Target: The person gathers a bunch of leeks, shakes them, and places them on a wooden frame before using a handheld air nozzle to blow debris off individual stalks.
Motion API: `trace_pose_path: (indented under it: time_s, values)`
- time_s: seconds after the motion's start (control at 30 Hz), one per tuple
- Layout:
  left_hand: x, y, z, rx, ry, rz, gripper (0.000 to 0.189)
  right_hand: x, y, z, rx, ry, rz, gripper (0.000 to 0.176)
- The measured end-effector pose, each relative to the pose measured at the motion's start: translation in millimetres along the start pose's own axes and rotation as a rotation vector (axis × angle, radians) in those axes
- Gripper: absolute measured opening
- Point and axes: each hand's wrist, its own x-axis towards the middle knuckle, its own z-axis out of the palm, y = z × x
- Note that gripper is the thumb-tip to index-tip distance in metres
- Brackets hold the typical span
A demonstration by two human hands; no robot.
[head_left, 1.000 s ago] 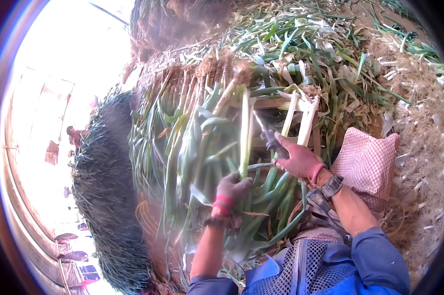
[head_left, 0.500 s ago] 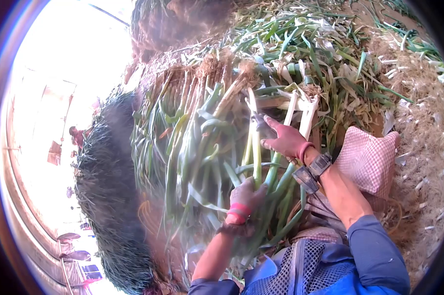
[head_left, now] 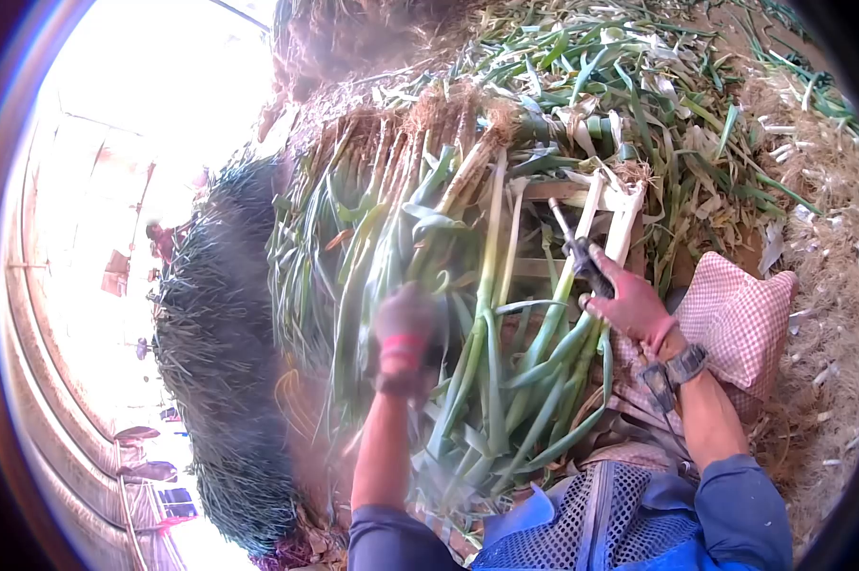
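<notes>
My right hand, in a reddish glove, is wrapped round a black air blow gun with a thin metal nozzle pointing up and left. Beneath the gun lie several cleaned green onions, their white stems at the top and green leaves running down toward my lap. A green onion with a pale stem lies left of the gun. Over the pile of unpeeled green onions, roots upward, is my left hand, gloved and smeared by motion. Its fingers and anything in them cannot be made out.
Stripped leaves heap up behind. A checkered cushion-like cloth lies right of my arm, beside root-littered ground. On the left stands a tall stack of green onions, with another person beyond it.
My left hand has let go of the green onion under the nozzle and moved left and up over the pile. My right hand, with the blow gun, has shifted right and down.
</notes>
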Motion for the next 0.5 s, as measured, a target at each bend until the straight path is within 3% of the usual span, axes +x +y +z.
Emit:
trace_pose_path:
  time_s: [0.1, 0.23, 0.3, 0.33, 0.37, 0.4, 0.43, 0.5]
  values:
    - [19, -8, 1, 0.149, -0.002, -0.117, 0.042, -31, -55, -3, -0.096, -0.303, 0.046, 0.095]
    - [35, -23, 13, 0.165, -0.085, -0.186, 0.055, -30, -40, 33, -0.003, -0.238, -0.15, 0.095]
    - [44, -25, 17, 0.215, -0.029, -0.134, 0.048, -29, -51, 39, 0.004, -0.263, -0.153, 0.093]
    - [50, -21, 12, 0.256, -0.104, -0.135, 0.043, -28, -51, 48, 0.002, -0.267, -0.154, 0.093]
    - [54, -23, 11, 0.296, -0.175, -0.134, 0.038, -27, -47, 61, 0.013, -0.224, -0.3, 0.092]
    - [52, -23, 15, 0.28, -0.065, -0.125, 0.031, -26, -46, 70, 0.026, -0.179, -0.445, 0.092]
    - [49, -20, 12, 0.281, -0.066, -0.128, 0.031, -24, -57, 67, 0.027, -0.182, -0.445, 0.092]
    - [44, -9, 2, 0.301, -0.166, -0.158, 0.031, -20, -80, 52, -0.07, -0.267, -0.129, 0.091]
